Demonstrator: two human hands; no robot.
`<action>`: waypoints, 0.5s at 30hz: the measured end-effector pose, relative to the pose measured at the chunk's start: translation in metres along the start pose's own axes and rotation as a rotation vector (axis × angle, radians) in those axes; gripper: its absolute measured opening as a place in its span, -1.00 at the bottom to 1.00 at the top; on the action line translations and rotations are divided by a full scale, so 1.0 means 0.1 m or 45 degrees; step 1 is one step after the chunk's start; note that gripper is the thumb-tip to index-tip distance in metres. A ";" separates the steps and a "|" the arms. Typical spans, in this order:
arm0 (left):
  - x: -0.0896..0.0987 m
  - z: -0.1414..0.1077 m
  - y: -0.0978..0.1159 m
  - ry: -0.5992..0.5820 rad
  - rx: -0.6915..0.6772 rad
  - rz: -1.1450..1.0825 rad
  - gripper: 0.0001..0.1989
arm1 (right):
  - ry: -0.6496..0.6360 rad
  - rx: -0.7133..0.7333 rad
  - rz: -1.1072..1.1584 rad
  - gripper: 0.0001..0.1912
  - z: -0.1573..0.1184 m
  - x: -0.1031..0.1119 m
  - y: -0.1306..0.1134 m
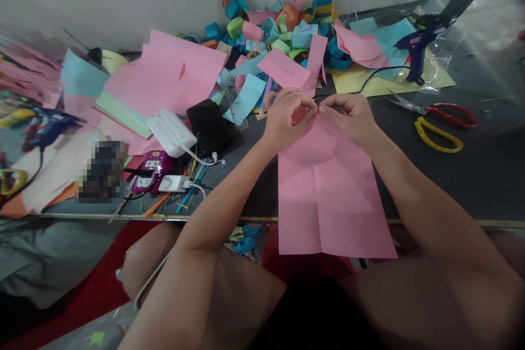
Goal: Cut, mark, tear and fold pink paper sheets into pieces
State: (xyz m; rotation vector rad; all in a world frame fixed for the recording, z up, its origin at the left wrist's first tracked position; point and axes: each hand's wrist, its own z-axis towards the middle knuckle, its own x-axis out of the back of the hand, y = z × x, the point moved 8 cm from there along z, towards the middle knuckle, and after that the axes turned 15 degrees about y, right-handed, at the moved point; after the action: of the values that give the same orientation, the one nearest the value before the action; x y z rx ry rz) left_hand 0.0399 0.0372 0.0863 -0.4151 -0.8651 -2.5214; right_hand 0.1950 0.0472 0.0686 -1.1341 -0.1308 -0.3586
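Observation:
A large pink sheet of paper (pixel 340 202) with a vertical crease down its middle hangs over the table's front edge. Both hands pinch its far end, with their fingertips almost touching. My left hand (pixel 290 115) is closed on the paper from the left. From the right, my right hand (pixel 348 115) is closed on it too, thumb against the index finger. The fingers hide the exact fold or edge between them.
Scissors (pixel 435 115) with red and yellow handles and a blue glue gun (pixel 416 54) lie at the right. Folded paper pieces (pixel 283 24) are heaped behind. A white power bank (pixel 171 132), a black phone (pixel 209 127) and pink sheets (pixel 164 76) lie left.

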 end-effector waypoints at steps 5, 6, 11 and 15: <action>-0.04 0.00 -0.03 -0.078 0.023 0.050 -0.67 | 0.009 -0.022 0.028 -0.66 -0.01 0.00 0.01; -0.05 0.00 -0.04 -0.091 0.034 0.065 -0.64 | 0.008 -0.022 0.041 -0.65 -0.01 0.00 0.01; 0.02 0.01 -0.03 0.026 -0.063 -0.023 -0.68 | 0.009 -0.007 0.132 -0.60 0.00 0.01 0.01; -0.01 -0.01 -0.17 -0.058 0.046 0.078 -0.73 | -0.022 -0.043 0.090 -0.66 0.02 0.06 0.06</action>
State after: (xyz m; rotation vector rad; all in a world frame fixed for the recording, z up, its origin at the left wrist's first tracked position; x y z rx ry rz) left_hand 0.0322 0.0488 0.0771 -0.4813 -0.9000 -2.4450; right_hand 0.2026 0.0501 0.0662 -1.1721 -0.0998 -0.2890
